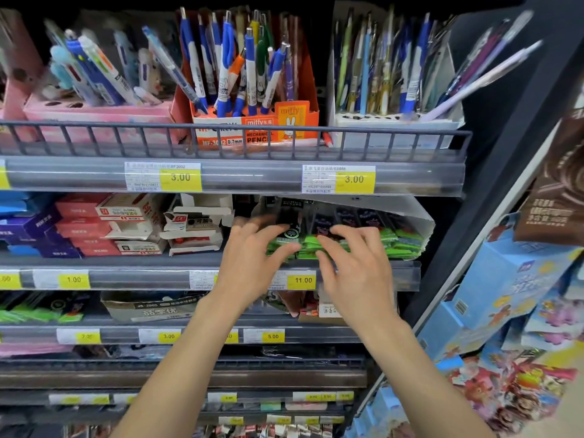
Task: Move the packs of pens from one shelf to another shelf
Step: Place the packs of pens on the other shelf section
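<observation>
both hands, left hand [252,260] and right hand [354,263], fingers spread and grasping nothing, reach the green-black pen packs [363,238] in the second-shelf box; likely light, slippery film, best pinched by the edges.

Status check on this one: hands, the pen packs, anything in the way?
Left hand and right hand open, fingers spread at the green-and-black pen packs. Packs in their white display box, second shelf, none lifted. Nothing blocking.
</observation>
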Tool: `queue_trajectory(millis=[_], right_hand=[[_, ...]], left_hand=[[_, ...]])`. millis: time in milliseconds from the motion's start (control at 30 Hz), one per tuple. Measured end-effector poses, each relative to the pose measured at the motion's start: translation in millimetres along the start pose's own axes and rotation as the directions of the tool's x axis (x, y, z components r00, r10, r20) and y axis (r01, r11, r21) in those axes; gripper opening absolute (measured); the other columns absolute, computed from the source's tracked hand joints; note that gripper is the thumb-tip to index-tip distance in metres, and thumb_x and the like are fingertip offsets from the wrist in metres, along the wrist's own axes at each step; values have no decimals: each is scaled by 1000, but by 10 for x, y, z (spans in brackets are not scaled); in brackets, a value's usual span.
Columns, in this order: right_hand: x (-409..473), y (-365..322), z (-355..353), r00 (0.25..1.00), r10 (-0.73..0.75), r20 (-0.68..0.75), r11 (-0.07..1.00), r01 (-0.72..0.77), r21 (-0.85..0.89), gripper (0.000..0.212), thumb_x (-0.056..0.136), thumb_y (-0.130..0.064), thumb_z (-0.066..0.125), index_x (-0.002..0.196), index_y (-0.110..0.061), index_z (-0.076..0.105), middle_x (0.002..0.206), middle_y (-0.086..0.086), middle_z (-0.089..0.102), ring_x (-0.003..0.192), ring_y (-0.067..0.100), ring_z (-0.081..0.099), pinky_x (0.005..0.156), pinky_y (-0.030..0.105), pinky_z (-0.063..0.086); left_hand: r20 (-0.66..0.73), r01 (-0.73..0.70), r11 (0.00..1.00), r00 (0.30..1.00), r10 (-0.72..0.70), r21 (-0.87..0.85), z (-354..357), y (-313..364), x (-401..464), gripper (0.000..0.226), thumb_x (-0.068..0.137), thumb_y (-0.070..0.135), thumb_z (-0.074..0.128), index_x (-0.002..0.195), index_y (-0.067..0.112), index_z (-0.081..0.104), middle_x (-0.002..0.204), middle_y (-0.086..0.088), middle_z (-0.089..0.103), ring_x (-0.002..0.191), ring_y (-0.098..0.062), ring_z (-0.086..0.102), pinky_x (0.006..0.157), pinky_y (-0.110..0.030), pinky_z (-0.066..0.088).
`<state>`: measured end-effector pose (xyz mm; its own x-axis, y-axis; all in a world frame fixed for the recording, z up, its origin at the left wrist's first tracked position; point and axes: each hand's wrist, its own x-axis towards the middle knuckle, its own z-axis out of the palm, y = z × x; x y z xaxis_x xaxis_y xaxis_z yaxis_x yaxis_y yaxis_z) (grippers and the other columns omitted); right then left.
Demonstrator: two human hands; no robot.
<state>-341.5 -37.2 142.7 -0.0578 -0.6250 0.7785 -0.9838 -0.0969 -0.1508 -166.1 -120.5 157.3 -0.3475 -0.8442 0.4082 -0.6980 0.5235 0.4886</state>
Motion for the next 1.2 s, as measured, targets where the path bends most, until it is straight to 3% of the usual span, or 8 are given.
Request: queue_trajectory(millis=[200, 333, 433, 633, 733, 833, 1033, 1200], right_hand=[[121, 255, 89, 992, -6, 124, 989, 24, -145, 20, 95, -28, 70, 112, -23, 78, 103, 2, 75, 97, 34, 61, 81, 47, 44], [119, 317, 185, 996, -65, 55, 993, 70, -91, 15, 93, -22, 74, 107, -19, 80, 98, 2, 76, 86, 33, 64, 74, 44, 47], [120, 356, 235, 995, -88, 36, 994, 90, -54, 17, 95, -22, 71, 109, -18, 78, 99, 2, 76, 86, 32, 64, 72, 41, 46], [-7, 500, 188, 999, 4, -32, 1000, -5, -22, 31, 103, -31, 56, 122, -9, 68, 118, 7, 69, 110, 29, 61, 97, 47, 46], [-90, 610, 141, 990, 105, -90, 989, -114, -97, 31, 102, -29, 56, 120, -9, 70, 124, 9, 69, 123, 32, 58, 110, 52, 39], [-123, 659, 144, 992, 104, -76, 985, -113, -129, 28, 104, -27, 55, 116, -9, 72, 121, 11, 70, 118, 34, 61, 109, 53, 40], [-69, 730, 147, 993, 78, -90, 980, -93, -178, 23, 103, -30, 59, 105, -15, 76, 106, 7, 71, 99, 32, 63, 95, 51, 45], [-74, 772, 141, 994, 74, -79, 981, -87, -173, 26, 104, -33, 56, 120, -17, 69, 113, 7, 69, 102, 30, 61, 95, 50, 46]], left_hand=[[45, -29, 990, 998, 35, -137, 109, -4, -12, 41, 96, 43, 70, 133, 26, 73, 141, -9, 63, 130, -26, 59, 104, -22, 36], [-60, -15, 999, 998, 13, -31, 223, 92, -21, 39, 98, 46, 68, 129, 24, 75, 132, -9, 68, 114, -31, 68, 91, -43, 58], [-92, 21, 1000, 996, -19, 20, 251, 152, -12, 42, 100, 48, 64, 131, 22, 73, 132, -10, 67, 115, -34, 66, 84, -50, 59], [-29, -57, 998, 998, 57, -9, 239, 121, 8, 50, 99, 48, 63, 142, 23, 65, 144, -16, 56, 130, -38, 54, 105, -46, 47], [11, -197, 970, 980, 198, 139, 223, 156, 82, 47, 103, 49, 58, 145, 28, 63, 159, -10, 50, 155, -36, 32, 124, -60, 28], [20, -249, 949, 968, 250, 192, 240, 224, 119, 39, 105, 47, 54, 134, 29, 72, 156, -7, 56, 158, -36, 28, 124, -66, 20], [-79, -186, 973, 977, 198, 139, 337, 290, 125, 21, 97, 33, 73, 101, 15, 84, 105, -5, 82, 119, -39, 70, 98, -61, 54], [-105, -162, 977, 979, 177, 136, 322, 315, 145, 22, 91, 32, 81, 91, 10, 83, 88, -9, 80, 89, -37, 76, 80, -50, 60]])
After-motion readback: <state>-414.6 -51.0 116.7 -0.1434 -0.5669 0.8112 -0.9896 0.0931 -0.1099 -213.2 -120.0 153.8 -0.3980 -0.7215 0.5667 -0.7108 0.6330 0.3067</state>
